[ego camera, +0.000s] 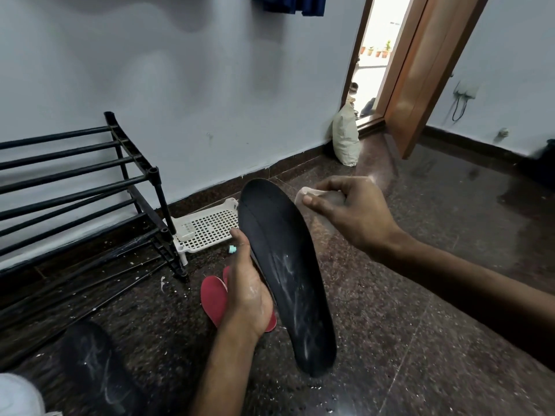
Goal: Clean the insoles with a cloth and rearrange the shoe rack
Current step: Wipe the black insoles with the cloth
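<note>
Insole, black and white-streaked, sits in the left hand, fingers curled round its middle, long axis near upright, broad end up; right hand pinches a cloth beside that end.

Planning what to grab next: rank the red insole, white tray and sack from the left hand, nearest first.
1. red insole, on the floor beside the left hand
2. white tray, ahead on the floor
3. sack, far ahead, to the right
</note>
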Demonstrator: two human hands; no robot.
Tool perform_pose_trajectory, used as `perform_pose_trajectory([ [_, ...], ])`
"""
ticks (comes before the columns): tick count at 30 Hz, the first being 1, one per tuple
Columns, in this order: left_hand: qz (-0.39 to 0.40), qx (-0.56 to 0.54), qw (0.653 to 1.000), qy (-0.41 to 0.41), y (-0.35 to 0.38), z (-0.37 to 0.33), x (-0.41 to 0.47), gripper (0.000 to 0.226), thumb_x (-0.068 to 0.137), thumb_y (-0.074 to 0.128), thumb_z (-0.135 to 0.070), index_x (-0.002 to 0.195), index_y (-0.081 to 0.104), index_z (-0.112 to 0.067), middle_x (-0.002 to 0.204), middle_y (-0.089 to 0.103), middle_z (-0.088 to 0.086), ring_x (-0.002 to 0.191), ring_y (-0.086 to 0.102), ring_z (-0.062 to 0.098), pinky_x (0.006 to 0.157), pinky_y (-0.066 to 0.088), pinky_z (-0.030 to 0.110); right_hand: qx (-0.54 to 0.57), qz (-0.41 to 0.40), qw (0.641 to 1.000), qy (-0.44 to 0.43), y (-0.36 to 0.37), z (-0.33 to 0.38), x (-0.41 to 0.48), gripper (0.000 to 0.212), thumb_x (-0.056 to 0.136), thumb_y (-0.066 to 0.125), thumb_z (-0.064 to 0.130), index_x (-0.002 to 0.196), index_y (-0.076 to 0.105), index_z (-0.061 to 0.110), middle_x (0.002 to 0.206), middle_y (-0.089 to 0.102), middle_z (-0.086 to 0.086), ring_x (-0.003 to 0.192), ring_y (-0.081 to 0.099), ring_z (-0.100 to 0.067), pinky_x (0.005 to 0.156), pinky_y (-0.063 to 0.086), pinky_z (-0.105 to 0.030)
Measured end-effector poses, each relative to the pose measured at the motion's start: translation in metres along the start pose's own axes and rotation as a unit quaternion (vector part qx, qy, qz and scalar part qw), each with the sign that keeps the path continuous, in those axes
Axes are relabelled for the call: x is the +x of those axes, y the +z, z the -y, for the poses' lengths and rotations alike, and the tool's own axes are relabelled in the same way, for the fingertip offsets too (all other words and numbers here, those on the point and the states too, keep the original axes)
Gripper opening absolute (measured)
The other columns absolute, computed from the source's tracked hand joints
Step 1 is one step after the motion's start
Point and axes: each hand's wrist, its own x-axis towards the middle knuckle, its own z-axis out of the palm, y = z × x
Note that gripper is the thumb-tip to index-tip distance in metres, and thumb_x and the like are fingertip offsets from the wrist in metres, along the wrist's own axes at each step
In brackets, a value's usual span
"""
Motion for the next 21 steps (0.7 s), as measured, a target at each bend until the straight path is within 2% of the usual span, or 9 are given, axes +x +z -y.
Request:
perform_pose_trajectory([
  [3, -0.038, 0.014, 0.999, -0.003, 0.007, 0.005, -0.002, 0.064, 0.093, 0.038, -0.064, 0.129, 0.061, -0.016, 0.120, 0.071, 0.009, 0.112, 0.067, 0.026, 0.099, 0.050, 0.045, -0.004, -0.010, 0.998, -0.061, -0.002, 0.013, 0.005, 0.022, 0.081, 0.075, 0.039, 0.095, 0.074, 0.022, 0.089, 0.071, 0.014, 0.078, 0.066, 0.005, 0.064, 0.050, -0.009],
  [6, -0.083, 0.020, 0.996, -0.002, 0.007, 0.013, 0.001, 0.089, 0.073, 0.055, -0.083, 0.138, 0.053, -0.023, 0.137, 0.060, 0.006, 0.126, 0.057, 0.025, 0.109, 0.041, 0.050, -0.025, 0.038, 0.997, -0.069, 0.007, 0.014, 0.007, 0.022, 0.079, 0.077, 0.037, 0.094, 0.072, 0.021, 0.089, 0.070, 0.014, 0.080, 0.065, 0.003, 0.065, 0.051, -0.011],
  [9, -0.101, 0.019, 0.995, 0.013, -0.003, 0.030, 0.010, 0.109, 0.056, 0.059, -0.093, 0.142, 0.047, -0.026, 0.146, 0.052, 0.003, 0.135, 0.048, 0.024, 0.113, 0.034, 0.049, -0.123, 0.007, 0.983, -0.137, 0.017, 0.000, 0.014, 0.013, 0.081, 0.077, 0.026, 0.088, 0.070, 0.018, 0.089, 0.067, 0.009, 0.082, 0.062, -0.006, 0.075, 0.053, -0.026],
  [11, -0.114, 0.029, 0.993, 0.029, -0.004, 0.028, 0.009, 0.115, 0.052, 0.057, -0.096, 0.143, 0.045, -0.027, 0.148, 0.050, 0.002, 0.137, 0.045, 0.023, 0.114, 0.033, 0.049, -0.191, -0.028, 0.965, -0.176, 0.015, -0.009, 0.022, 0.009, 0.083, 0.072, 0.017, 0.091, 0.067, 0.014, 0.093, 0.065, 0.002, 0.082, 0.060, -0.014, 0.074, 0.053, -0.036],
  [14, -0.137, 0.025, 0.990, 0.031, -0.008, 0.025, 0.010, 0.119, 0.047, 0.056, -0.098, 0.142, 0.047, -0.027, 0.145, 0.053, 0.001, 0.134, 0.049, 0.023, 0.113, 0.035, 0.050, -0.234, -0.046, 0.957, -0.163, 0.006, -0.016, 0.034, 0.010, 0.084, 0.068, 0.011, 0.095, 0.066, 0.011, 0.096, 0.064, -0.001, 0.083, 0.059, -0.016, 0.074, 0.054, -0.041],
  [16, -0.149, 0.021, 0.988, 0.020, -0.012, 0.026, 0.012, 0.117, 0.045, 0.057, -0.098, 0.138, 0.052, -0.027, 0.139, 0.058, 0.001, 0.128, 0.054, 0.023, 0.110, 0.039, 0.049, -0.220, -0.038, 0.965, -0.134, 0.004, -0.017, 0.034, 0.009, 0.086, 0.069, 0.019, 0.094, 0.066, 0.014, 0.094, 0.065, 0.002, 0.085, 0.061, -0.014, 0.074, 0.054, -0.037],
  [18, -0.159, 0.024, 0.987, 0.016, -0.013, 0.024, 0.014, 0.113, 0.046, 0.058, -0.096, 0.133, 0.057, -0.024, 0.132, 0.063, 0.002, 0.122, 0.059, 0.024, 0.107, 0.043, 0.049, -0.181, -0.010, 0.980, -0.088, 0.006, -0.015, 0.031, 0.013, 0.088, 0.070, 0.027, 0.097, 0.067, 0.018, 0.093, 0.066, 0.006, 0.083, 0.061, -0.008, 0.067, 0.049, -0.021],
  [21, -0.170, 0.018, 0.985, 0.000, -0.008, 0.013, 0.010, 0.088, 0.067, 0.055, -0.086, 0.126, 0.062, -0.020, 0.118, 0.071, 0.005, 0.109, 0.068, 0.026, 0.097, 0.052, 0.046, -0.116, 0.041, 0.992, -0.004, 0.011, -0.009, 0.026, 0.019, 0.089, 0.068, 0.031, 0.102, 0.069, 0.018, 0.093, 0.065, 0.009, 0.076, 0.059, 0.002, 0.056, 0.041, -0.007],
])
